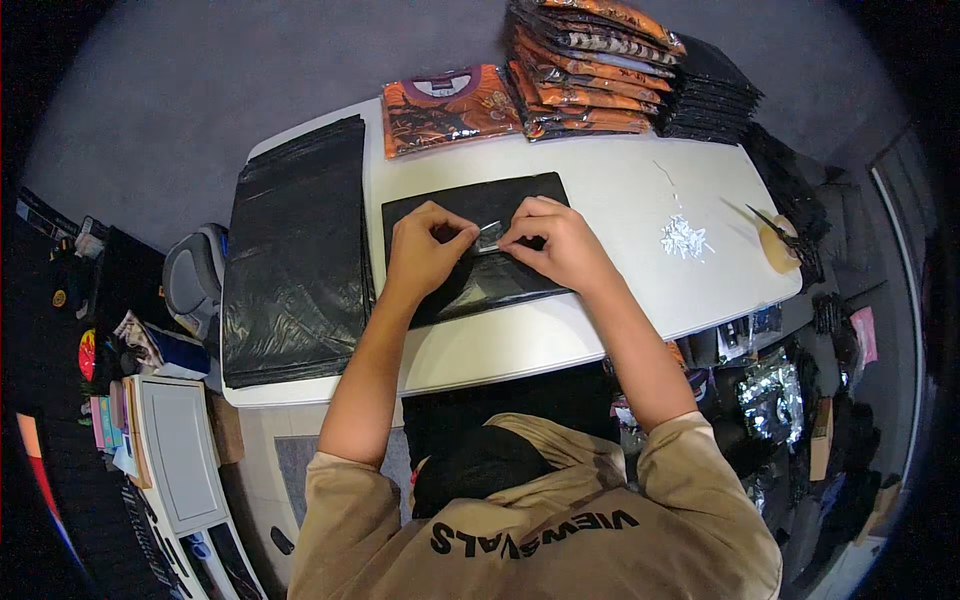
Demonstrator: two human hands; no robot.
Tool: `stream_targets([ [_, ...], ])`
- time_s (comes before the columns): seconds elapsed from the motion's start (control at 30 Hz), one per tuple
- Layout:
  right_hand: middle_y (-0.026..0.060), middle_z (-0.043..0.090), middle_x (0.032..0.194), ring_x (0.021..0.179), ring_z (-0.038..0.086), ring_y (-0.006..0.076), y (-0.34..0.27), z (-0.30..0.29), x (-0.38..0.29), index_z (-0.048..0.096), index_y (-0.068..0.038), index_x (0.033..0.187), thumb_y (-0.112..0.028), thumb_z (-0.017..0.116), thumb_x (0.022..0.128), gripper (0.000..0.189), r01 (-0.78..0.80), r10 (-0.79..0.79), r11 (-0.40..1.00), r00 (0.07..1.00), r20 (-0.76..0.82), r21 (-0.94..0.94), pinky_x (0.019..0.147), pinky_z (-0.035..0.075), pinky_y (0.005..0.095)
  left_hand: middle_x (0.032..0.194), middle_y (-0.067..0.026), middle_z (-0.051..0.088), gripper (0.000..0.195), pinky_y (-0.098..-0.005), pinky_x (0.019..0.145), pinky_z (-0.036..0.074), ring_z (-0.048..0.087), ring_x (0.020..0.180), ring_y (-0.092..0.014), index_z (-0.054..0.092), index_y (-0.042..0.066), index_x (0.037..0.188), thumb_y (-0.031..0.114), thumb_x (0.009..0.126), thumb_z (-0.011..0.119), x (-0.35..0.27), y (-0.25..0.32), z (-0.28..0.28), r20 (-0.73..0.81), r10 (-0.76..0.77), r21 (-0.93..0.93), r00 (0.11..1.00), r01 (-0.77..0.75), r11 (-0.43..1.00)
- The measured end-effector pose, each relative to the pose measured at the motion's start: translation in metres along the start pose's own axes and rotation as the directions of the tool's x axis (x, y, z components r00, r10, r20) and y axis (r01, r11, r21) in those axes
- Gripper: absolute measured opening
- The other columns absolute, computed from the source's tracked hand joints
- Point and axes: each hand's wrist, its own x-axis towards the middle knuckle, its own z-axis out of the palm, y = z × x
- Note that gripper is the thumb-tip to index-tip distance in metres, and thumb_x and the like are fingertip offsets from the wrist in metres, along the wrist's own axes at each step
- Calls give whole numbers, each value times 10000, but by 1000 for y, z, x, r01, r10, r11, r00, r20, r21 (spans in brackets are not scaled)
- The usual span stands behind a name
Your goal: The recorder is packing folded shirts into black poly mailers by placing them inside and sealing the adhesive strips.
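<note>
A flat black plastic package (480,289) lies in front of me on the white table (630,195). Over its middle, my left hand (426,246) pinches the left side of a small clear plastic piece with white edges (489,234). The other side of that piece is between the thumb and fingers of my right hand (553,238). Whether the piece is stuck to the package is too small to tell. To the left lies a stack of large black plastic bags (296,255).
At the back edge are an orange bagged shirt (454,112), a tall stack of bagged shirts (592,82) and a black package stack (709,94). White paper slivers (684,238) form a small heap. A tape roll (778,251) and black scissors (784,229) sit at right.
</note>
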Motion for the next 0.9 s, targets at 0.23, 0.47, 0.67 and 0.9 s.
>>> stream_targets([
  [0.23,80,681,902,892,677,267,1,-3,-2,805,-66,899,-28,830,755,151,-19,19,1000,1000,10,13,799,559,376,875,-94,724,153,-343,744,546,692,794,-210,819,41,881,173,822,869,0,-5,3,37,-17,32,999,16,999],
  [0.47,84,674,896,890,681,271,1,-1,-2,805,-65,904,-47,832,766,142,-47,48,999,997,63,-11,782,558,382,888,-99,727,134,-391,799,544,678,858,-263,834,74,900,181,823,864,0,-8,5,65,7,98,998,-13,995],
  [0.67,90,673,893,875,680,277,3,-1,-3,806,-60,912,-51,832,777,138,-64,64,998,993,96,-2,765,557,385,921,-102,742,133,-385,827,529,695,901,-264,841,75,930,171,840,855,0,-2,5,108,-6,167,994,-13,986],
  [0.9,96,672,890,837,682,271,1,1,-3,807,-53,920,-57,824,792,130,-60,56,998,989,137,25,711,557,383,929,-105,754,134,-398,871,522,695,925,-273,839,85,948,168,843,850,0,-4,5,124,6,152,992,-24,988],
])
